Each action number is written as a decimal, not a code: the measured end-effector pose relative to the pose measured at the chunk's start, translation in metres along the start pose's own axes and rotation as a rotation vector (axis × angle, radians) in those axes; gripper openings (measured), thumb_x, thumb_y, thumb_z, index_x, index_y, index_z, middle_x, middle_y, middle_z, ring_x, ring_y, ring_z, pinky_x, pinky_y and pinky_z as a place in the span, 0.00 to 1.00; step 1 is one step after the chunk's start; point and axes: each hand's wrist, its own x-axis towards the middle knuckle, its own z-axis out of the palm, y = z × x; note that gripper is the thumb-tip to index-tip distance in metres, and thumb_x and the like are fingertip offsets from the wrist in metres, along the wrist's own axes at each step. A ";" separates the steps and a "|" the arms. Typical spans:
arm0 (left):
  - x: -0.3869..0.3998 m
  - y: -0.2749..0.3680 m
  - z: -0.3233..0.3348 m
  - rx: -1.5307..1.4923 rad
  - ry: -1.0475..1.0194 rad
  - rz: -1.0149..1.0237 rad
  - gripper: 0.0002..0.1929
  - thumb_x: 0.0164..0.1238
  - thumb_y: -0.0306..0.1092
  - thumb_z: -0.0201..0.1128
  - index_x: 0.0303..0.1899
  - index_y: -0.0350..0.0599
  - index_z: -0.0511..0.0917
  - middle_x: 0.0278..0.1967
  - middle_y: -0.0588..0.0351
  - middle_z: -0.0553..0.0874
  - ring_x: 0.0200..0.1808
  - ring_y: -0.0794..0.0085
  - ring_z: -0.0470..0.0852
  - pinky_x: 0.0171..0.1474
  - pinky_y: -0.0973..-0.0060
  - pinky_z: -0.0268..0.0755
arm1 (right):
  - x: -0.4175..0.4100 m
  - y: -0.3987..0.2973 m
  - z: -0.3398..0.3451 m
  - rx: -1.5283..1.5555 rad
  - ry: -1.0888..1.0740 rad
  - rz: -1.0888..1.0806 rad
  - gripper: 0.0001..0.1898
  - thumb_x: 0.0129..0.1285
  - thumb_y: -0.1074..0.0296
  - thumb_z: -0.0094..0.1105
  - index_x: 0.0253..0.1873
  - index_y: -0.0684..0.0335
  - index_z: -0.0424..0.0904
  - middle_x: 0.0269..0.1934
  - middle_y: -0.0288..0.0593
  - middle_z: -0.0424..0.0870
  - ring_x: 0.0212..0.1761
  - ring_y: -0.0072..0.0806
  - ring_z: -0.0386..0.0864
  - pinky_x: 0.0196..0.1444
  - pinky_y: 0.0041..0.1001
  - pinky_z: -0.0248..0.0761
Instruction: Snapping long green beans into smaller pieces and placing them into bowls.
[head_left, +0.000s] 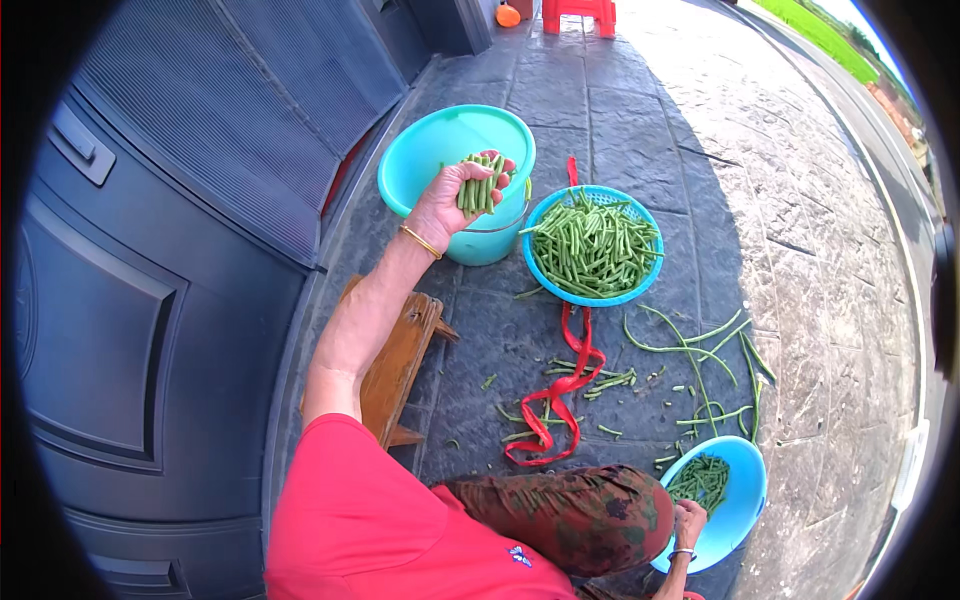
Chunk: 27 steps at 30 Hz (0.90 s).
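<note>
My left hand (474, 187), with a gold bracelet at the wrist, grips a bundle of cut green beans (477, 189). It is raised over the near side of a turquoise plastic bucket (420, 157). Beside the bucket, a blue plastic colander (529, 259) is heaped with cut bean pieces (596, 247). My right hand (688, 519), wearing a pale bracelet, is at the left side of a light blue basin (739, 517), by the knee. More cut beans (701, 480) lie in that basin. The right fingers are curled and partly hidden, so whether they hold anything is unclear.
Long whole beans (686, 349) and short scraps (611, 382) are scattered over the stone paving. A red strap (559, 386) trails out from under the colander. Below my left forearm stands a wooden bench (405, 352). Dark doors (150, 337) line the left; a red stool (579, 9) is at the far end.
</note>
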 end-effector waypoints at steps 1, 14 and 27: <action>0.000 0.004 -0.003 0.002 0.002 0.000 0.17 0.54 0.19 0.57 0.48 0.39 0.72 0.45 0.44 0.81 0.39 0.64 0.82 0.37 0.71 0.81 | 0.001 -0.001 0.002 0.001 -0.003 0.001 0.13 0.49 0.72 0.52 0.37 0.75 0.78 0.20 0.43 0.79 0.17 0.24 0.76 0.18 0.20 0.67; 0.068 -0.110 0.007 0.036 0.164 -0.359 0.15 0.61 0.23 0.59 0.49 0.33 0.70 0.43 0.44 0.80 0.35 0.63 0.83 0.34 0.70 0.81 | 0.003 0.025 -0.005 0.050 -0.057 0.121 0.16 0.55 0.68 0.54 0.45 0.72 0.79 0.26 0.44 0.83 0.24 0.25 0.81 0.24 0.22 0.73; 0.200 -0.159 -0.059 0.061 0.365 -0.206 0.12 0.62 0.28 0.55 0.46 0.37 0.74 0.43 0.40 0.80 0.41 0.52 0.80 0.43 0.55 0.74 | -0.023 0.032 -0.008 0.031 -0.048 0.220 0.14 0.57 0.70 0.55 0.46 0.72 0.78 0.26 0.42 0.83 0.25 0.25 0.81 0.25 0.21 0.74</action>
